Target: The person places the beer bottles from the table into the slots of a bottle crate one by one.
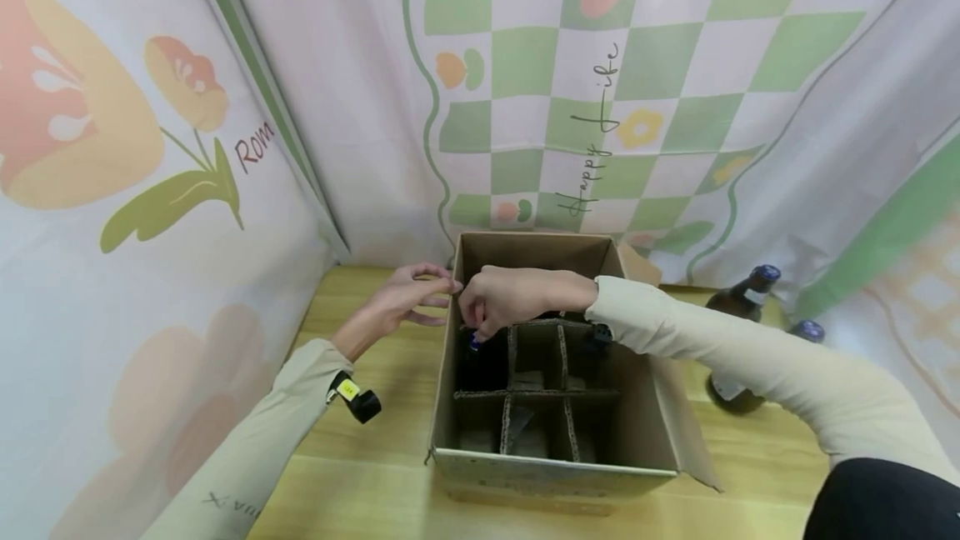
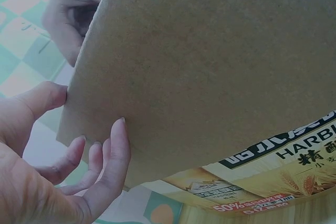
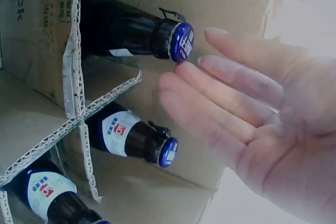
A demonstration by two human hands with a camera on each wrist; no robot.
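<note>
An open cardboard box (image 1: 555, 473) with dividers stands upright on the table. Inside it the right wrist view has a dark brown bottle with a blue cap (image 3: 182, 42), a second labelled bottle (image 3: 123, 132) and a third bottle (image 3: 50, 190), each in a divider cell. My right hand (image 1: 517, 294) is over the far left cells, its fingers extended loosely beside the first bottle's cap, not wrapped round it. My left hand (image 1: 408, 298) touches the box's left wall (image 2: 199, 77) from outside, thumb at the edge and fingers spread along the cardboard.
Two brown bottles stand on the table right of the box, one farther back (image 1: 735, 300) and one nearer (image 1: 733, 397), partly behind my right sleeve. A box flap (image 1: 686, 427) sticks out rightward. Printed curtains (image 1: 360, 90) hang behind and at the sides.
</note>
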